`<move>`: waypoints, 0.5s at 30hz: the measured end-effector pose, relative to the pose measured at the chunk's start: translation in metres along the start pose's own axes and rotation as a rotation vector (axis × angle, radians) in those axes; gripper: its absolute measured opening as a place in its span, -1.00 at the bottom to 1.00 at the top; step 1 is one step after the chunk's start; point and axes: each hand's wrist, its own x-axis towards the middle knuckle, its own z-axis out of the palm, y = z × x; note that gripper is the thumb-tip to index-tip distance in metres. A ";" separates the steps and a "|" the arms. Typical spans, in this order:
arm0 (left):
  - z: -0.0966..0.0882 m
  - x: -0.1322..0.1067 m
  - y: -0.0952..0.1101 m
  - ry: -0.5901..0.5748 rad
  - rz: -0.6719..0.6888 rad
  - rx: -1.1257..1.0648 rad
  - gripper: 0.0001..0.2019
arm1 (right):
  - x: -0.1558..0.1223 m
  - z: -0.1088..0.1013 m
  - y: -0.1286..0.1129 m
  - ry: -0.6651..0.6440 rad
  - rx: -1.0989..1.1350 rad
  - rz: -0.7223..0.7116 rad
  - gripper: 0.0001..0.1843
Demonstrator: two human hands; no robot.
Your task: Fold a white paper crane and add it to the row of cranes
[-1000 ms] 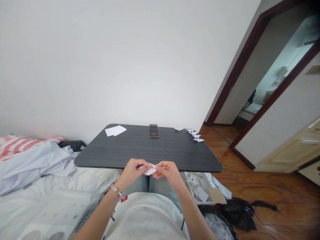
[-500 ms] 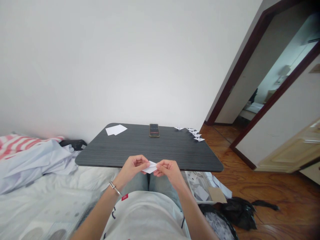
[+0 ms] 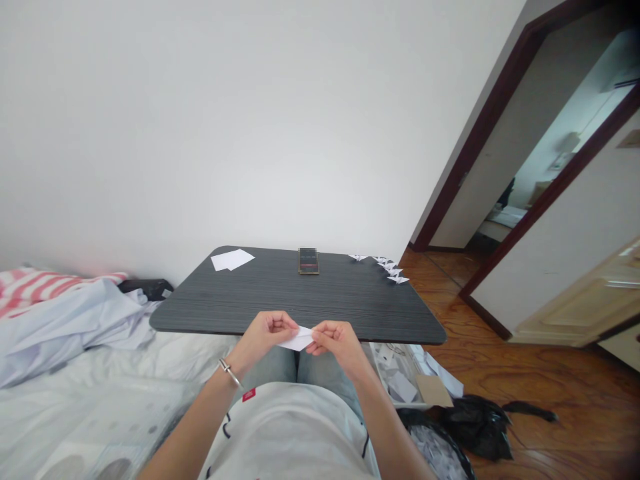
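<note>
A small folded piece of white paper [image 3: 299,340] is held between both hands just in front of the near edge of the dark table [image 3: 350,300]. My left hand [image 3: 265,335] pinches its left end with curled fingers; a metal bracelet sits on that wrist. My right hand [image 3: 336,340] pinches the right end. Both hands hover above my lap.
On the table lie a phone [image 3: 308,261], loose white sheets [image 3: 231,260] at the far left and several small folded paper pieces [image 3: 390,268] at the far right. Bedding [image 3: 75,320] lies to the left. A box of paper scraps [image 3: 403,380] and a black bag [image 3: 475,423] sit on the wooden floor at right.
The hands have shifted slightly and reworked their pinch on the paper, which now points more to the right. The view has tilted a little.
</note>
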 end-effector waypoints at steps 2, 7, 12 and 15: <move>-0.001 0.001 -0.002 -0.013 0.004 0.006 -0.79 | -0.001 0.001 -0.001 -0.006 0.007 0.010 -0.73; -0.001 0.001 -0.006 -0.068 0.034 0.072 -0.81 | -0.001 0.004 0.002 -0.040 0.023 0.072 -0.70; 0.001 -0.001 -0.002 -0.092 0.060 0.061 -0.75 | 0.000 0.005 0.003 0.002 0.039 0.044 -0.68; 0.001 -0.001 0.000 -0.040 0.105 0.043 -0.77 | 0.001 0.005 0.003 0.035 0.042 0.014 -0.69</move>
